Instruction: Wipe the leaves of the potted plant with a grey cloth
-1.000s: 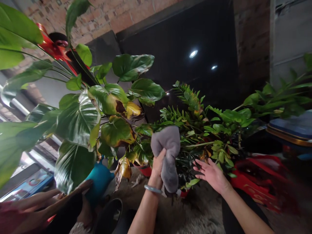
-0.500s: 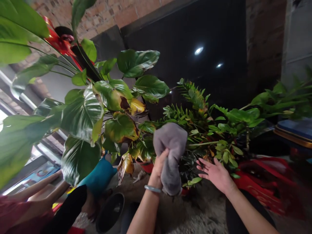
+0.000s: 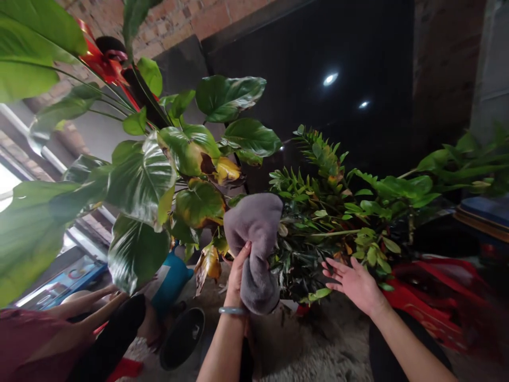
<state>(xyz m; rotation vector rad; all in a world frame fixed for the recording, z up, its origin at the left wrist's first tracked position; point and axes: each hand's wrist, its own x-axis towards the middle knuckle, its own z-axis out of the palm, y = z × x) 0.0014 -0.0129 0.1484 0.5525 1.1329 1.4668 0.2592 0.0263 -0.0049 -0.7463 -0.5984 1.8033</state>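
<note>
My left hand [image 3: 237,276] is closed on a grey cloth [image 3: 254,239] and holds it up against the foliage where the two plants meet. A silver bangle sits on that wrist. My right hand [image 3: 353,281] is open with fingers spread, palm up, just under the fronds of a small-leaved green plant [image 3: 330,212], touching or nearly touching its lower leaves. To the left stands a big broad-leaved plant [image 3: 139,180] with some yellow and brown leaves [image 3: 226,170].
Another person's arm [image 3: 79,310] reaches in at the lower left near a teal object [image 3: 169,276]. A dark round bowl [image 3: 183,337] lies on the pale rug. A red object [image 3: 429,297] sits right. A dark glossy panel and brick wall stand behind.
My left hand has carried the grey cloth a little to the left, towards the broad-leaved plant. My right hand has stayed open under the fronds. The other person's arm has shifted at the lower left.
</note>
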